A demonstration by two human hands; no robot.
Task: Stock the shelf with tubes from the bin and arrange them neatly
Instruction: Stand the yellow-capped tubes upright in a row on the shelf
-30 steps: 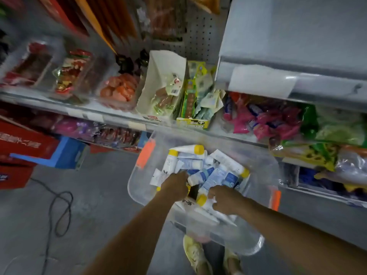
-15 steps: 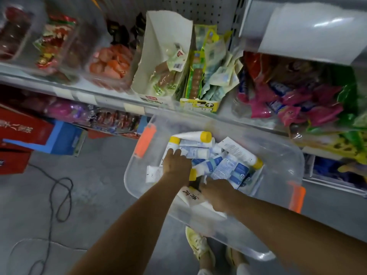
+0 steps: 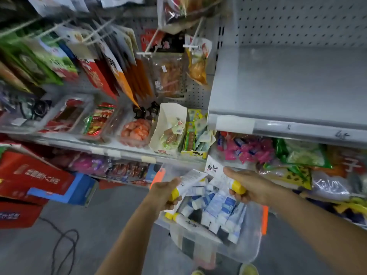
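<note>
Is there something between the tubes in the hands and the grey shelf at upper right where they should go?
Nothing visible. The left hand and right hand each hold a tube above the bin; the grey shelf is bare.

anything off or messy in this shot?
Mostly the clear bin: its tubes lie jumbled, caps pointing every way, not in rows. The grey shelf on the right holds none yet. The left hand and the right hand each grip a yellow-capped tube. No spills or damage visible.
</note>
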